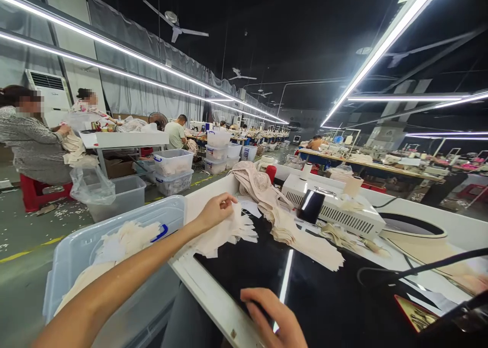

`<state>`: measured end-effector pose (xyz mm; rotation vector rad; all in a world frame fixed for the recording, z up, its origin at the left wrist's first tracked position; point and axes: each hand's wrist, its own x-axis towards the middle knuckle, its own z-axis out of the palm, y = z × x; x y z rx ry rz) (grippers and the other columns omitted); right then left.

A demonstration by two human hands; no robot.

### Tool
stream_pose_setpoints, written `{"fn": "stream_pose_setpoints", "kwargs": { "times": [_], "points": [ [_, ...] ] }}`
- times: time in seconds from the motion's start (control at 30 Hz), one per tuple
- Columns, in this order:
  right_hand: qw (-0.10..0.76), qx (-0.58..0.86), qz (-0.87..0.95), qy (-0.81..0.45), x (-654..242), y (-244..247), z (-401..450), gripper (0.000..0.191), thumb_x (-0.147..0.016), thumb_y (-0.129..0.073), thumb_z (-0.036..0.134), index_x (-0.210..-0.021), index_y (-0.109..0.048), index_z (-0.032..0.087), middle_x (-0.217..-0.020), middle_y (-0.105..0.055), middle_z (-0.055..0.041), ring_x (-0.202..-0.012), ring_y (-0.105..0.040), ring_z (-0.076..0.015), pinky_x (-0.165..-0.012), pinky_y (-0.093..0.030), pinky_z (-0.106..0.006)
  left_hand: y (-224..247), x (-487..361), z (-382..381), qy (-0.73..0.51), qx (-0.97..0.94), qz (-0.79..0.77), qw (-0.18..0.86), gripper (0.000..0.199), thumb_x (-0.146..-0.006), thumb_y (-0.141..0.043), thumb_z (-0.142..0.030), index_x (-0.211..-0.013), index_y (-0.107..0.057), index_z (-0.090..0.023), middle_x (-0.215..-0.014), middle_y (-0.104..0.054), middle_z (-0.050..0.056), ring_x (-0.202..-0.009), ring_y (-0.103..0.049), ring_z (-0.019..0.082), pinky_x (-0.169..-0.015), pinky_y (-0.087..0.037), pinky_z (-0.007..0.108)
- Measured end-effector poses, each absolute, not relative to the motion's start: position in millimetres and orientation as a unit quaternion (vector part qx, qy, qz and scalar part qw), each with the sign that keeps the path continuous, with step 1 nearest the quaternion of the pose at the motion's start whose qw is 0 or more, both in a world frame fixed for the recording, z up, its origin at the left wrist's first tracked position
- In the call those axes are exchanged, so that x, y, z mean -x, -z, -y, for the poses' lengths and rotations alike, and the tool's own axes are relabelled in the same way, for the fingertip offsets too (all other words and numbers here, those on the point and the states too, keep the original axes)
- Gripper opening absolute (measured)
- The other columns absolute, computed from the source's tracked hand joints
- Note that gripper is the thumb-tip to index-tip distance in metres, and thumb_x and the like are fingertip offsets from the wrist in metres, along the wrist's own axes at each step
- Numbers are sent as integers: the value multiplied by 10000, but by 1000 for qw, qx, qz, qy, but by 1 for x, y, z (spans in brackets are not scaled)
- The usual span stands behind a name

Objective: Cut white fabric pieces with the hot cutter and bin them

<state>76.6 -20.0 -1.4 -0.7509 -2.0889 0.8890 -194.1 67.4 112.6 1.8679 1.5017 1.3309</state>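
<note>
My left hand point(216, 211) is over the far left part of a fanned stack of cream fabric pieces point(229, 235), at the table's left edge. Its fingers are curled in toward the thumb; whether cloth is between them is hidden. Near the front edge, my right hand point(276, 315) is above the glossy black tabletop point(320, 297). The fingers are bent with a gap between thumb and forefinger, and nothing shows in them. Beyond it, a longer row of layered beige fabric pieces point(301, 238) runs back to a patterned beige bundle point(249, 180).
A clear plastic bin point(61, 266) with cream cloth stands left of the table. Behind the cloth are a white vented machine point(343, 213), a dark phone-like slab point(310, 207) and a red thread spool point(271, 172). A small red-edged tray point(415, 315) lies right. Co-workers sit farther off.
</note>
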Motion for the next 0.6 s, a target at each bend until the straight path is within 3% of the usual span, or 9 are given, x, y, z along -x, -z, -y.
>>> {"fn": "stream_pose_setpoints", "kwargs": {
  "times": [0.13,0.23,0.3,0.4,0.5,0.6],
  "points": [
    [481,430,657,-391,-97,-20,17,556,-859,-712,669,-1248,-742,272,-1180,-797,-111,-1126,-747,-302,-959,-625,-355,-107,157,-24,-461,-702,-439,319,260,-810,-569,-199,-1015,-722,-153,-763,-524,-30,-647,-450,103,-616,-377,217],
    [489,453,599,-443,-99,-37,23,769,-706,-772,788,-1257,-720,254,-1225,-774,-123,-1203,-697,-338,-975,-601,-394,-101,133,5,-445,-711,-377,393,264,-792,-580,-246,-997,-715,-148,-791,-530,-16,-653,-449,103,-600,-354,218],
    [443,419,601,-518,-93,-43,35,705,-720,-759,797,-1141,-760,231,-1119,-793,-110,-1116,-715,-324,-957,-583,-398,-99,123,20,-435,-711,-352,427,252,-786,-594,-268,-979,-708,-152,-779,-515,-21,-636,-421,100,-581,-327,221],
    [392,395,586,-589,-82,-42,55,645,-769,-721,797,-967,-786,186,-829,-778,-81,-820,-726,-266,-787,-575,-374,-96,113,35,-425,-703,-344,455,219,-774,-641,-278,-948,-705,-161,-752,-506,-28,-635,-403,104,-578,-308,228],
    [398,393,527,-640,-77,-35,69,589,-705,-833,727,-882,-774,169,-671,-709,-39,-642,-642,-190,-663,-504,-310,-89,108,46,-424,-676,-376,472,240,-799,-678,-336,-972,-697,-170,-782,-539,-22,-653,-427,110,-590,-319,230],
    [400,382,546,-629,-78,-34,75,544,-708,-857,688,-849,-748,174,-600,-636,3,-505,-515,-118,-545,-409,-264,-77,107,56,-409,-634,-427,499,381,-870,-680,-526,-1031,-685,-181,-817,-571,-13,-670,-449,118,-592,-330,227]
  ]
}}
